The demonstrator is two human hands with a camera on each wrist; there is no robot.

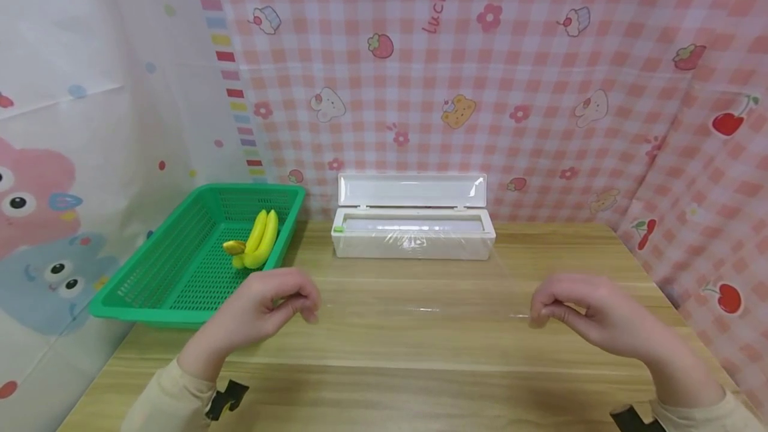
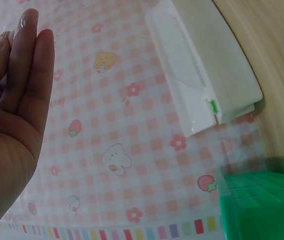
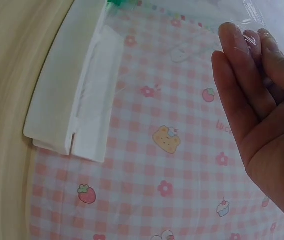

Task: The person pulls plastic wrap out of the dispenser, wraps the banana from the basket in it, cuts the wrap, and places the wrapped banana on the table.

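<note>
A clear sheet of plastic wrap (image 1: 420, 289) stretches toward me from a white cling film dispenser (image 1: 414, 247) whose lid (image 1: 412, 191) stands raised. My left hand (image 1: 264, 305) pinches one front corner of the film between thumb and fingers. The other front corner is pinched by my right hand (image 1: 600, 315). In the left wrist view the film shows as a shiny wrinkle at the left fingertips (image 2: 29, 17). Glossy film also covers the right fingertips (image 3: 234, 37) in the right wrist view. A small green slider (image 1: 339, 229) sits at the dispenser's left end.
A green plastic basket (image 1: 150, 315) stands at the left, just beyond my left forearm. Yellow bananas (image 1: 261, 242) lie inside it. The wooden table (image 1: 384, 392) meets a pink checked cloth (image 1: 414, 139) behind the dispenser, and more cloth hangs on both sides.
</note>
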